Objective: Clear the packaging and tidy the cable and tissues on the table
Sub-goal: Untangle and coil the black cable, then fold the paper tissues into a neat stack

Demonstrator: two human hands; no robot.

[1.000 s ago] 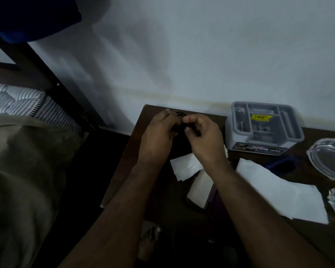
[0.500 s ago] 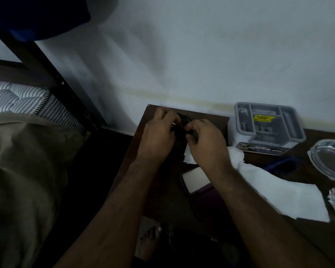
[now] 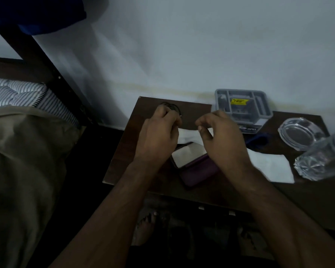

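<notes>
Left hand (image 3: pixel 159 132) grips the coiled cable (image 3: pixel 170 106) at the table's (image 3: pixel 124 151) far-left corner, right hand (image 3: pixel 220 136) loosely curled, empty; best set coil down flat, then gather tissues (image 3: pixel 269 165).

Bare table (image 3: pixel 155 172) left of phone (image 3: pixel 190 154)

2 bare forearms (image 3: pixel 124 200), no sleeves; bare foot (image 3: pixel 145 227) below the table edge.

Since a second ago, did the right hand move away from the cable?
Yes. The right hand has let go of the cable and shifted right, toward the grey packaging tray.
</notes>
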